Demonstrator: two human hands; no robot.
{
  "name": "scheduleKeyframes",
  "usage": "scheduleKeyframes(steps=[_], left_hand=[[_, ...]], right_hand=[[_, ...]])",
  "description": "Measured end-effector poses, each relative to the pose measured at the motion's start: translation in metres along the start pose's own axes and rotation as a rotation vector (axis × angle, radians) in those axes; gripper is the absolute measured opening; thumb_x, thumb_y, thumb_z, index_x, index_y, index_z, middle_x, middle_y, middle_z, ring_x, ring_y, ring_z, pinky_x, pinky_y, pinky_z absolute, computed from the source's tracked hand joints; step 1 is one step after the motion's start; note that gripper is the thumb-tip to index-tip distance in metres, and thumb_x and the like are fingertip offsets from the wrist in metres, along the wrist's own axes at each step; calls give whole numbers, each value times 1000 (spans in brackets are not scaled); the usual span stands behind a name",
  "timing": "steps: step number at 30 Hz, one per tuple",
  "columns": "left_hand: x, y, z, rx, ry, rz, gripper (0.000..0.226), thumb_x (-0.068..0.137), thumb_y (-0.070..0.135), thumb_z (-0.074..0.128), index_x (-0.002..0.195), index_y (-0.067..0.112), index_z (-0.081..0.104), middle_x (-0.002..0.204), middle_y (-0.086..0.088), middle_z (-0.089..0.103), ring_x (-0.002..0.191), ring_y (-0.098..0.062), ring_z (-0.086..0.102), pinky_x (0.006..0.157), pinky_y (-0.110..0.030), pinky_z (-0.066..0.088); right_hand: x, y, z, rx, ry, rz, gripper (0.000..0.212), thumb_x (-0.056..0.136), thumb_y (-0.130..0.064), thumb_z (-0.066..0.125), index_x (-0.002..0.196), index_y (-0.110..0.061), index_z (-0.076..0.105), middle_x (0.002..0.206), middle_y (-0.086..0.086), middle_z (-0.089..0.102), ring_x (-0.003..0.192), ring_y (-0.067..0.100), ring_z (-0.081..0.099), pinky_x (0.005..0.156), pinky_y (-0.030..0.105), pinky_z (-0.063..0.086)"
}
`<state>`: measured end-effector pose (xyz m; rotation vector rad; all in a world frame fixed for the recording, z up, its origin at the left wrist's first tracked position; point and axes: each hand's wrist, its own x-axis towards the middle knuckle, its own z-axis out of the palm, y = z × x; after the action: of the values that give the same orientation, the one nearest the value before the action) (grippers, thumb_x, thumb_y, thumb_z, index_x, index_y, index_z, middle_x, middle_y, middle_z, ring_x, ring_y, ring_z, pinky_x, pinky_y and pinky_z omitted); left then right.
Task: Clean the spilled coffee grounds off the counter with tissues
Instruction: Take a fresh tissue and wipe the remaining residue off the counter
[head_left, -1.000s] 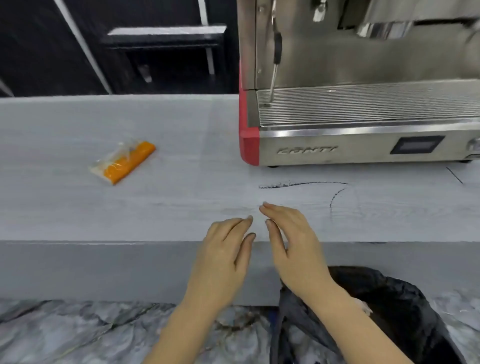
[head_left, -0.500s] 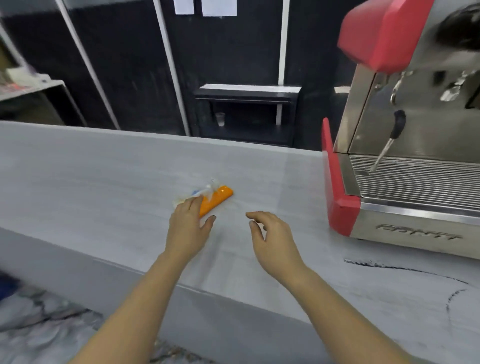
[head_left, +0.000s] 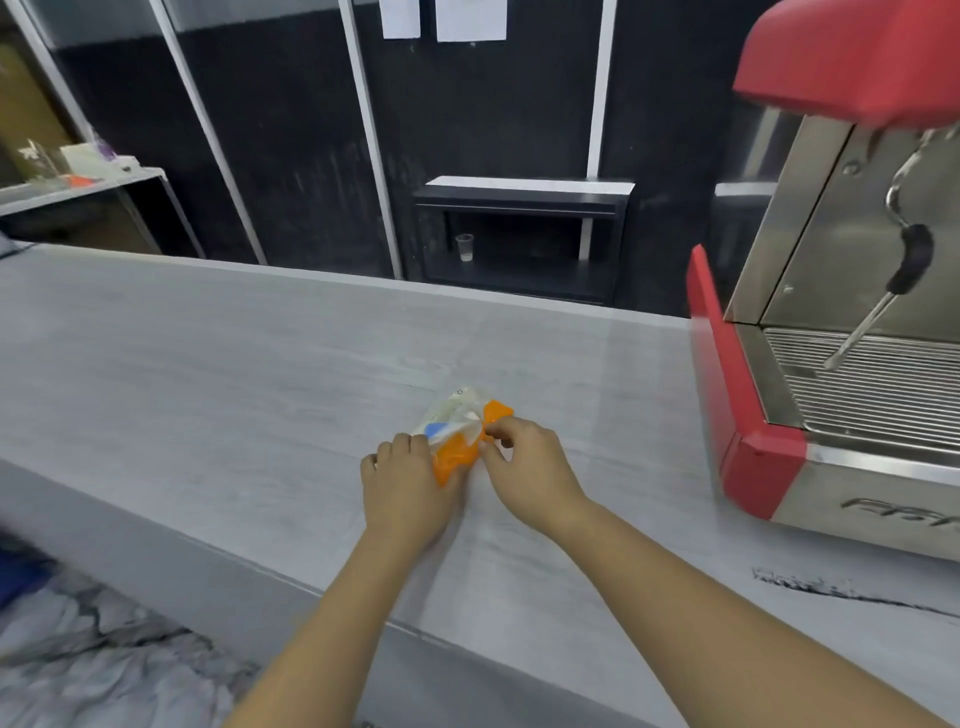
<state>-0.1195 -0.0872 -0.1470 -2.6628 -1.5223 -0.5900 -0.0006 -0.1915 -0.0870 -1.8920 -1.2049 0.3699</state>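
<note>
An orange and clear tissue pack (head_left: 457, 441) lies on the pale grey counter (head_left: 234, 374), squeezed between both hands. My left hand (head_left: 402, 483) grips its near left end with curled fingers. My right hand (head_left: 524, 465) pinches the pack's far right part between thumb and fingers. A dark streak of coffee grounds (head_left: 831, 590) runs across the counter at the lower right, in front of the machine and well apart from both hands.
A red and steel espresso machine (head_left: 831, 415) with a steam wand (head_left: 878, 306) stands on the counter at the right. Beyond the counter are a dark wall, a black shelf holding a small plastic cup (head_left: 465, 247), and a table at far left.
The view has swung left from the machine front. Both hands moved up from the counter's near edge to the tissue pack; the left reached it first, and now both hold it.
</note>
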Motion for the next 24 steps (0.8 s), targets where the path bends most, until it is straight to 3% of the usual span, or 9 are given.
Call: scheduleKeyframes(steps=[3, 7, 10, 12, 14, 16, 20, 24], left_hand=[[-25, 21, -16, 40, -5, -8, 60, 74, 67, 31, 92, 17, 61, 87, 2, 59, 84, -23, 55, 78, -38, 37], [-32, 34, -20, -66, 11, 45, 51, 69, 60, 51, 96, 18, 58, 91, 5, 51, 90, -18, 49, 79, -31, 35], [-31, 39, -16, -463, -97, 133, 66, 66, 51, 62, 123, 22, 46, 116, 7, 54, 111, -16, 52, 93, -32, 44], [-34, 42, -13, -579, -238, 128, 91, 68, 57, 62, 145, 25, 26, 141, 3, 47, 130, -18, 45, 105, -41, 42], [-37, 43, -8, -419, -288, 169, 103, 74, 71, 50, 154, 23, 7, 161, -1, 21, 148, -21, 19, 120, -45, 21], [-36, 43, -5, -321, -308, 171, 108, 76, 77, 42, 156, 18, 0, 165, -1, 5, 151, -16, 2, 124, -41, 6], [-25, 42, -7, -279, -357, 135, 111, 77, 80, 43, 155, 15, -1, 165, -2, 2, 151, -16, 0, 124, -41, 2], [-9, 26, -8, -214, -337, 133, 109, 77, 81, 42, 155, 14, 7, 164, -3, 8, 151, -18, 6, 123, -43, 1]], right_hand=[[5, -1, 5, 37, 31, 73, 28, 87, -36, 63, 103, -13, 68, 102, -1, 67, 96, 16, 61, 79, 25, 47], [7, 1, 13, 61, 76, 158, 42, 74, -53, 70, 96, -18, 63, 93, -6, 63, 86, 12, 60, 75, 27, 51], [9, 5, 13, 75, 112, 158, 12, 85, -26, 65, 84, -15, 60, 83, -1, 62, 73, 15, 58, 59, 19, 43], [8, 6, 9, 102, 131, 144, 10, 89, -13, 57, 79, -14, 54, 77, -1, 58, 65, 11, 51, 53, 17, 38], [6, 6, 2, 167, 146, 147, 20, 92, -11, 54, 75, -15, 45, 69, -3, 49, 56, 8, 43, 50, 16, 36], [3, 2, -7, 245, 187, 134, 24, 94, -11, 50, 74, -16, 38, 63, -4, 43, 50, 7, 36, 47, 15, 35], [-4, -7, -32, 382, 304, 70, 14, 97, -14, 48, 85, -7, 42, 65, 0, 42, 52, 4, 35, 48, 18, 35], [-14, -10, -61, 443, 357, 36, 11, 98, -20, 49, 90, -15, 44, 68, 9, 46, 57, 10, 43, 57, 33, 49]])
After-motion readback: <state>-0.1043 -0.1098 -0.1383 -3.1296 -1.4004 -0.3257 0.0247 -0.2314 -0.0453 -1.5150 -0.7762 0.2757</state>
